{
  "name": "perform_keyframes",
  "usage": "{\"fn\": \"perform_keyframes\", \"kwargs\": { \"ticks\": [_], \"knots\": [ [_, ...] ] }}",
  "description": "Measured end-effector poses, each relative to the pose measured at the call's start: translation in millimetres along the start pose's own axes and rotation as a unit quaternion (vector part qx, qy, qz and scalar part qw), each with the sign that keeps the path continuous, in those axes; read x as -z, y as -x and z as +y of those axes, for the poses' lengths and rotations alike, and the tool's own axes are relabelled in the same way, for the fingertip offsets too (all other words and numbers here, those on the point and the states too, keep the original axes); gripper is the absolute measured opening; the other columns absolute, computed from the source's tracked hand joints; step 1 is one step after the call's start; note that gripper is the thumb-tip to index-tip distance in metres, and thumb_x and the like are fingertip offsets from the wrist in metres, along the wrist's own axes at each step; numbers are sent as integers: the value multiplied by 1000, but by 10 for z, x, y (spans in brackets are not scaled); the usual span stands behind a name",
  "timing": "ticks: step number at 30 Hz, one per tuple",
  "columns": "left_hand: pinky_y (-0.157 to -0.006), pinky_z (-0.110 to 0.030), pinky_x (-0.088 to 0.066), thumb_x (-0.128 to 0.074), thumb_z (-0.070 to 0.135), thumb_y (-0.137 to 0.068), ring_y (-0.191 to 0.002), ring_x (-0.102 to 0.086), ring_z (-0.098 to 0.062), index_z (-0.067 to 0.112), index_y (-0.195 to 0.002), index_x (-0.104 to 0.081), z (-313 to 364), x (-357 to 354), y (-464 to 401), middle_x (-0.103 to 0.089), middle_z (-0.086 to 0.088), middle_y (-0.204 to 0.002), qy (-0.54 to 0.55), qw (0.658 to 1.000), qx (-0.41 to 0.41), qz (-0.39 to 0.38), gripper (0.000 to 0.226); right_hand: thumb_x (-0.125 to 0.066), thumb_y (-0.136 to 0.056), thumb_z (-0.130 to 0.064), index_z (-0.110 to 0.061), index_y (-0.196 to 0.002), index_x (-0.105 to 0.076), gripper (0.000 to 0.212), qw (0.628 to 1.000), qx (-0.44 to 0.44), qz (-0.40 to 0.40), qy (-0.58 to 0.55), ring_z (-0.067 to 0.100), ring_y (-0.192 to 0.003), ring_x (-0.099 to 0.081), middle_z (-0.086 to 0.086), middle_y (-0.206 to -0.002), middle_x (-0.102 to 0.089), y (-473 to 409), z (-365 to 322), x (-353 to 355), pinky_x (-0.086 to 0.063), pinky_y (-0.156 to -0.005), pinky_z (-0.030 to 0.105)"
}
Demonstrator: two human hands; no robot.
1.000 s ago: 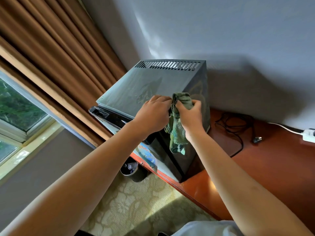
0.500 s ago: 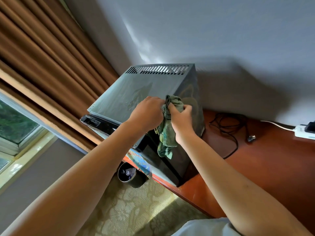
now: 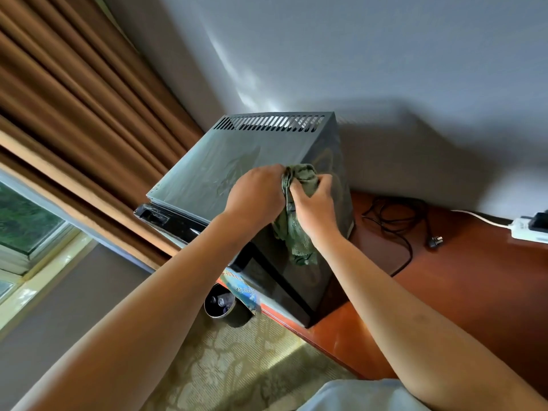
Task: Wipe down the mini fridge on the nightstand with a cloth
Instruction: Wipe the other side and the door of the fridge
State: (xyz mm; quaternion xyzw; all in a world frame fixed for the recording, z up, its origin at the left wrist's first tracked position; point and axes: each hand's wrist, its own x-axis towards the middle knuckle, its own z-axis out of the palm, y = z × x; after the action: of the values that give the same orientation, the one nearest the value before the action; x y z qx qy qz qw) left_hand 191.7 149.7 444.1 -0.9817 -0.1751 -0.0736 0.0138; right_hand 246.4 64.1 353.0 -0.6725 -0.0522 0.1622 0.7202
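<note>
Overhead, the pale wall (image 3: 385,54) filled the far side of the view, with brown curtains (image 3: 74,108) hanging at the left beside a window (image 3: 26,226). Below them ran the reddish wooden nightstand (image 3: 474,292), and a patterned carpet (image 3: 237,366) covered the floor in front of it. On the nightstand's left end stood the mini fridge (image 3: 213,173), a dark box with a grey top and a row of vent slots along its back edge, set close to the wall. Both bare forearms reached up to its near right corner. The left hand (image 3: 255,194) was curled over the top edge, its fingers gripping one end of the green cloth (image 3: 293,232); the right hand (image 3: 315,209) clenched the same cloth just beside it, knuckles nearly touching. The cloth was bunched between the two hands at the corner, and its loose end hung down against the fridge's dark side. A black cord (image 3: 397,229) lay coiled on the wood to the right, and a white power strip (image 3: 530,229) sat at the far right edge. A small dark bin (image 3: 222,307) stood on the carpet under the fridge's front
</note>
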Motion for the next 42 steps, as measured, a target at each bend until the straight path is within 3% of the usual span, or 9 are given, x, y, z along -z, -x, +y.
{"fn": "perform_keyframes", "kwargs": {
  "ticks": [6,12,15,20,29,32,35,39,42],
  "knots": [
    [-93,-37,-53,-46,4,-96,-116,-61,-24,20,-131,-64,4,-20,9,-68,-1,-124,-6,1000,-19,-2,42,-57,-96,-43,-12,-137,-30,58,977,-199,-78,1,27,-103,-56,10,-122,-54,-62,187,142,-45,-86,40],
    [-99,-35,-48,-47,8,-96,-122,-57,-22,21,-139,-59,30,-21,9,-64,0,-131,-3,1000,-7,-7,47,-63,-92,-43,-18,-117,-42,41,992,-90,-67,-52,16,-88,-61,4,-104,-62,-94,-57,97,-50,-68,35],
    [-102,-36,-45,-45,7,-97,-124,-54,-24,21,-140,-60,7,-36,56,-61,-1,-133,3,1000,-7,-14,48,-55,-95,-47,-22,-111,-38,34,996,-81,-22,13,22,-83,-61,5,-100,-62,-78,90,84,-53,-79,48],
    [-103,-38,-45,-42,5,-96,-125,-51,-24,27,-140,-59,11,-26,18,-59,1,-131,0,1000,-2,-27,52,-56,-96,-50,-18,-151,-17,74,962,-262,-80,-22,27,-101,-48,11,-131,-47,-134,205,165,-43,-89,43],
    [-106,-40,-43,-45,5,-92,-124,-51,-23,30,-126,-69,21,41,-361,-66,4,-124,-28,998,-9,-49,49,-61,-94,-43,-19,-117,-41,38,988,-133,-16,-80,14,-88,-57,6,-109,-58,-299,-12,96,-48,-69,34],
    [-104,-38,-43,-47,7,-94,-123,-50,-23,26,-116,-73,26,32,-467,-62,4,-127,-34,998,-35,-39,39,-57,-96,-46,-18,-126,-37,46,978,-197,-18,-69,26,-104,-58,10,-123,-55,-321,87,153,-51,-91,43],
    [-99,-36,-43,-48,7,-93,-122,-48,-23,24,-108,-74,72,20,-530,-61,4,-128,-44,997,-51,-33,35,-61,-94,-46,-17,-136,-31,59,970,-221,-64,-76,20,-98,-54,8,-120,-53,-328,66,160,-47,-79,38],
    [-94,-38,-48,-46,3,-92,-119,-49,-21,24,-115,-69,97,31,-588,-64,5,-123,-16,999,-41,3,39,-70,-91,-41,-18,-119,-41,46,985,-112,-57,-118,12,-93,-57,1,-107,-59,-350,-138,104,-43,-65,26],
    [-94,-37,-50,-45,1,-91,-121,-51,-17,26,-118,-69,50,47,-619,-68,6,-122,5,999,-48,4,44,-63,-92,-42,-22,-107,-44,32,996,-61,4,-61,16,-84,-61,0,-94,-61,-401,-126,101,-49,-68,35]
  ]
}}
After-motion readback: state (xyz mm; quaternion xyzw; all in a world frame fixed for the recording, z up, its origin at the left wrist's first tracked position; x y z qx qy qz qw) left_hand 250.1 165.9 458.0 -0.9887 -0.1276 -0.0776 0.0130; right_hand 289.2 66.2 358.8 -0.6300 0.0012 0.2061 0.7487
